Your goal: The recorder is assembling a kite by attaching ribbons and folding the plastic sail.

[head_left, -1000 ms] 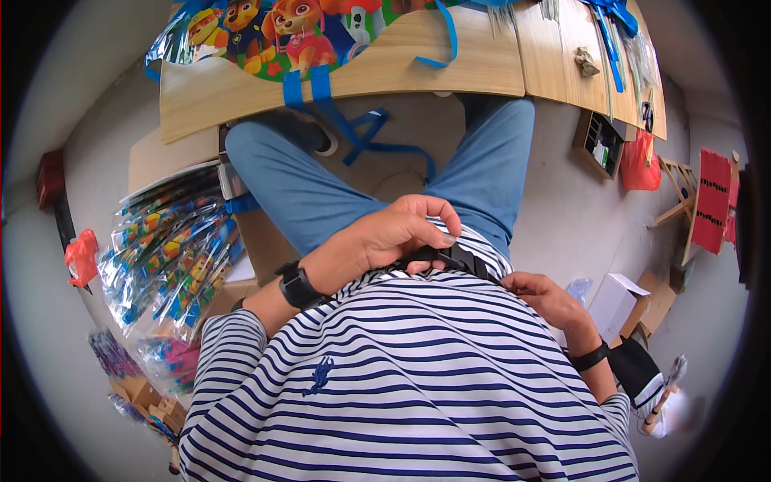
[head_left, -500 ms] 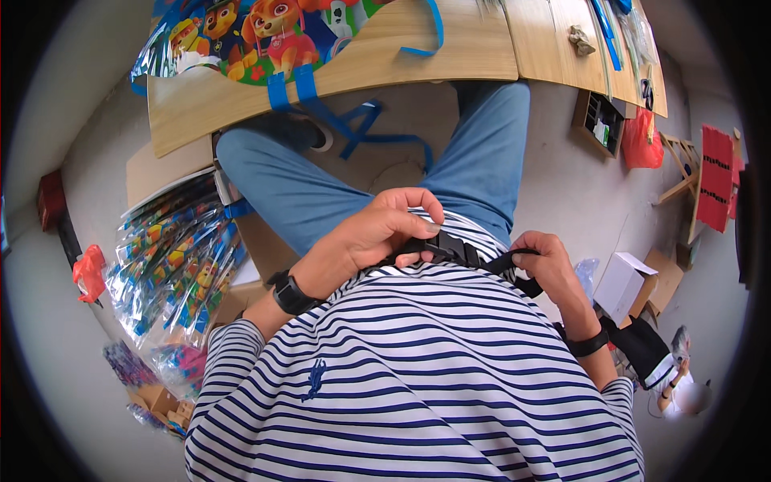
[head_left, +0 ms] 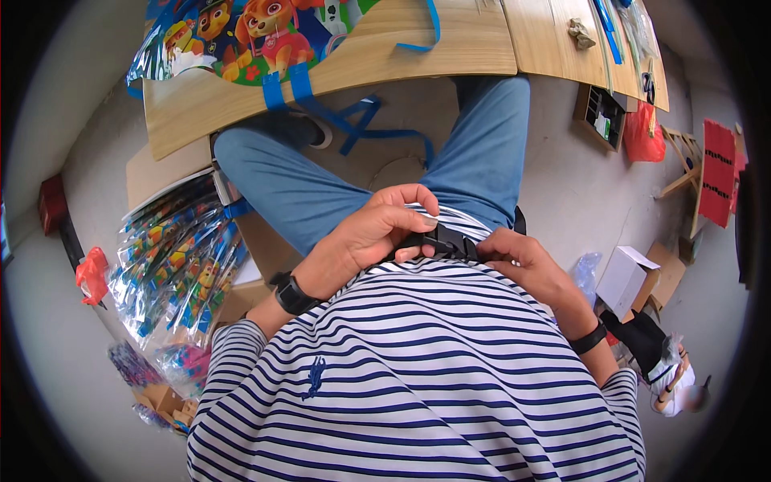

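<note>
A black buckle [head_left: 446, 240] on a black waist strap lies across my lap, against the hem of my striped shirt [head_left: 418, 337]. My left hand [head_left: 389, 225] has its fingers curled round the buckle's left end. At the other end, my right hand [head_left: 522, 259] pinches the strap close to the buckle. A loose part of the strap [head_left: 520, 220] shows beside my right thigh. Both wrists wear black bands, the left one [head_left: 292, 294] with a watch-like block.
Ahead, a wooden table [head_left: 418, 56] bears a printed cartoon foil sheet [head_left: 273, 36]. Blue ribbon [head_left: 353, 128] hangs off its edge. Clear-wrapped packages [head_left: 181, 257] are piled at left. Opened cartons [head_left: 630, 281] stand at right, near another person [head_left: 671, 377].
My right hand has moved left along the strap, up to the buckle. My left hand stays nearly where it was. The person at right has shifted slightly.
</note>
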`<move>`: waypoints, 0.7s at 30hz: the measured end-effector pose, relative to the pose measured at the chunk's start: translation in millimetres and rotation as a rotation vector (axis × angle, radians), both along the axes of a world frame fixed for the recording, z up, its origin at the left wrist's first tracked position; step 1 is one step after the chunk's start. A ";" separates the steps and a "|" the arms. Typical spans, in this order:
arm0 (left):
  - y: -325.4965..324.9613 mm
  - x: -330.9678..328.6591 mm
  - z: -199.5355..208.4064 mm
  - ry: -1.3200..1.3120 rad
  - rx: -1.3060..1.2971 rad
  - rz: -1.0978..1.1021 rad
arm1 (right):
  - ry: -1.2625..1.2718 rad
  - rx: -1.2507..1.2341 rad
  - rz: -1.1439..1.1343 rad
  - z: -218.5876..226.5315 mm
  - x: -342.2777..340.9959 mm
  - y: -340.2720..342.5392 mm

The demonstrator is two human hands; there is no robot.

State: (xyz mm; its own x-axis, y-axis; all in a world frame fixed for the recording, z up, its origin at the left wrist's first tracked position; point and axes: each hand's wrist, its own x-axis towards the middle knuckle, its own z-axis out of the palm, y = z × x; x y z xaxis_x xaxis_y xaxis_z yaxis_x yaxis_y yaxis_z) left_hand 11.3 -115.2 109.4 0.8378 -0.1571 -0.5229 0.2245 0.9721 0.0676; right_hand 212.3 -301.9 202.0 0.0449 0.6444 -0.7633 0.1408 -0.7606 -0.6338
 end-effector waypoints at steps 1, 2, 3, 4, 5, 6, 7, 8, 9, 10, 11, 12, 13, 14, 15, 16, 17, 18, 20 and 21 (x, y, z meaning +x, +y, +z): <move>-0.5 -0.1 -0.2 -0.010 0.000 0.001 | 0.125 -0.044 -0.114 -1.5 0.1 -0.6; -0.9 -0.3 -0.2 -0.019 0.000 -0.002 | 0.141 -0.075 -0.100 -3.3 1.2 -1.2; -1.0 -0.6 -0.3 -0.028 0.003 -0.010 | 0.151 -0.113 -0.086 -4.8 2.8 -2.3; -0.6 -0.7 -0.5 -0.047 -0.003 -0.019 | 0.164 -0.145 -0.075 -6.2 5.2 -3.1; -0.8 -0.9 -0.7 -0.063 -0.009 -0.030 | 0.191 -0.153 -0.074 -7.7 7.9 -4.0; -1.6 -1.4 -0.6 -0.078 -0.016 -0.039 | 0.225 -0.160 -0.074 -8.3 10.9 -5.0; -3.0 -2.4 -0.4 -0.079 -0.021 -0.041 | 0.254 -0.190 -0.074 -8.8 12.4 -6.3; -4.1 -2.6 -0.6 -0.081 -0.025 -0.043 | 0.260 -0.176 -0.060 -8.8 14.0 -7.4; -5.0 -1.9 -1.2 -0.086 -0.026 -0.042 | 0.257 -0.181 -0.045 -9.0 15.6 -8.4; -6.7 -1.4 -1.5 -0.074 -0.010 -0.042 | 0.267 -0.180 -0.029 -9.0 16.3 -9.5; -8.9 -1.8 -1.3 -0.061 0.006 -0.039 | 0.249 -0.179 -0.028 -8.1 16.5 -11.6; -10.1 -1.9 -1.0 -0.043 0.032 -0.039 | 0.241 -0.167 -0.025 -7.9 16.1 -13.5; -10.8 -1.9 -0.3 -0.045 0.030 -0.037 | 0.234 -0.155 -0.020 -7.9 15.9 -15.6; -11.5 -1.7 1.0 -0.042 0.035 -0.041 | 0.285 -0.149 -0.098 -8.4 14.6 -18.2; -11.5 -1.1 2.7 -0.041 0.041 -0.046 | 0.334 -0.141 -0.176 -9.6 12.6 -21.0; -11.3 -0.5 5.4 -0.048 0.045 -0.070 | 0.365 -0.158 -0.255 -10.7 10.9 -24.4; -10.2 0.6 9.0 -0.057 0.050 -0.095 | 0.419 -0.112 -0.352 -14.1 7.5 -26.6; -9.6 2.3 13.4 -0.064 0.055 -0.120 | 0.454 -0.093 -0.449 -17.8 3.9 -28.7; -10.9 5.9 24.9 -0.064 0.248 -0.231 | 0.515 -0.058 -0.574 -23.3 -0.7 -32.9; -11.0 8.4 30.9 -0.065 0.346 -0.291 | 0.540 -0.039 -0.604 -25.1 -0.9 -34.2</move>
